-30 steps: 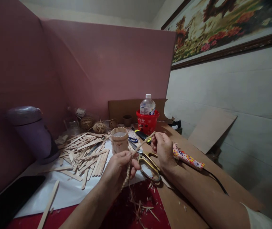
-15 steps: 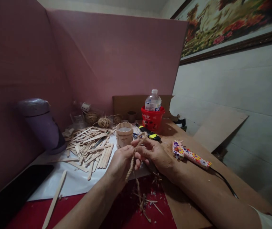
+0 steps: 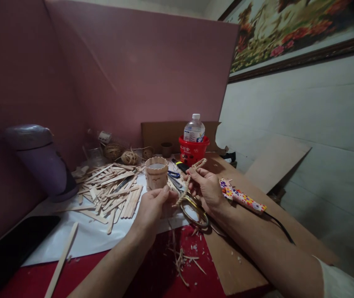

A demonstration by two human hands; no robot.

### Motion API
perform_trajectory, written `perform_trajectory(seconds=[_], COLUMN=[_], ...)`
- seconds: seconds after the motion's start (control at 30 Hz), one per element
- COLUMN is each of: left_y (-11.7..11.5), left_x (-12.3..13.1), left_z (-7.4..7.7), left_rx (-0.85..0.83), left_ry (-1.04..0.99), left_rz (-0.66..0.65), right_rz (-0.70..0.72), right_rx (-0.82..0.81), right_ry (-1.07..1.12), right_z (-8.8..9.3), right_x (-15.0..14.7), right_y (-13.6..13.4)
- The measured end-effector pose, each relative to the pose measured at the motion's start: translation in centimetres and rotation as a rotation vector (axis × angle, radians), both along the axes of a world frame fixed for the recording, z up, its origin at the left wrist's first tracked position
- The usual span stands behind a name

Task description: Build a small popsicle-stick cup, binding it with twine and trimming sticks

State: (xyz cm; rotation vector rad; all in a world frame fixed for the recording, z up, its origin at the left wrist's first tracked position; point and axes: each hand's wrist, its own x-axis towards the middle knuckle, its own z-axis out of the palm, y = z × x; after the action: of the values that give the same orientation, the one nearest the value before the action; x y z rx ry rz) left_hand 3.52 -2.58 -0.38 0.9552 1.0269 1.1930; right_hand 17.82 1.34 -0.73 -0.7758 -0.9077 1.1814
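Note:
My right hand (image 3: pixel 207 188) pinches a braided twine cord (image 3: pixel 185 192) between thumb and fingers; its upper part bends over above the fingertips and its lower end hangs toward my left hand. My left hand (image 3: pixel 150 209) is closed in a pinch, apart from the right, just in front of a small cup (image 3: pixel 156 174) ringed with wooden sticks. What sits between its fingertips is too small to make out. Beneath the cord lie scissors with gold-coloured handles (image 3: pixel 206 223), partly hidden by my right hand. A blue cutter (image 3: pixel 173 174) lies behind them.
Many craft sticks (image 3: pixel 111 186) are heaped on white paper (image 3: pixel 43 248) at left, beside a purple bottle (image 3: pixel 46 165). Twine balls (image 3: pixel 129 157) stand behind. A red bucket (image 3: pixel 192 150) holds a plastic bottle (image 3: pixel 194 128). A flower-patterned glue gun (image 3: pixel 242 198) lies right; scraps (image 3: pixel 181 260) litter the red cloth.
My hands have drawn apart. The cord now hangs from my right hand, raised slightly to the right, instead of running between both hands. The scissors beneath have come into view.

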Motion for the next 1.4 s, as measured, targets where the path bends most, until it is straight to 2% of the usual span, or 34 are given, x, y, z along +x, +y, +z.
perform_trajectory(seconds=[0.4, 0.7, 0.97, 1.03, 1.13, 1.2, 1.3, 1.4], left_y=[-0.5, -0.5, -0.2, 0.1, 0.2, 0.2, 0.0, 0.0], left_x=[0.0, 0.0, -0.2, -0.3, -0.3, -0.3, -0.3, -0.3], left_z=[0.5, 0.6, 0.4, 0.2, 0.0, -0.1, 0.0, 0.2], left_rx=[0.01, 0.057, 0.143, 0.143, 0.148, 0.165, 0.186, 0.198], left_ry=[0.017, -0.027, 0.004, 0.013, 0.034, 0.054, 0.089, 0.108], left_rz=[-0.189, -0.164, -0.064, -0.055, -0.036, -0.019, 0.001, 0.018], right_rz=[-0.201, -0.241, -0.131, -0.227, -0.449, -0.525, -0.521, -0.316], right_rx=[0.054, 0.065, 0.052, 0.133, 0.293, 0.349, 0.447, 0.612], right_ry=[-0.039, -0.041, -0.46, -0.621, -0.995, -1.129, -1.111, -1.037], right_z=[0.1, 0.3, -0.1, 0.0, 0.1, 0.2, 0.3, 0.4], right_x=[0.2, 0.3, 0.2, 0.1, 0.1, 0.1, 0.1, 0.0], right_y=[0.5, 0.4, 0.0, -0.4, -1.0, -1.3, -1.8, -2.2])
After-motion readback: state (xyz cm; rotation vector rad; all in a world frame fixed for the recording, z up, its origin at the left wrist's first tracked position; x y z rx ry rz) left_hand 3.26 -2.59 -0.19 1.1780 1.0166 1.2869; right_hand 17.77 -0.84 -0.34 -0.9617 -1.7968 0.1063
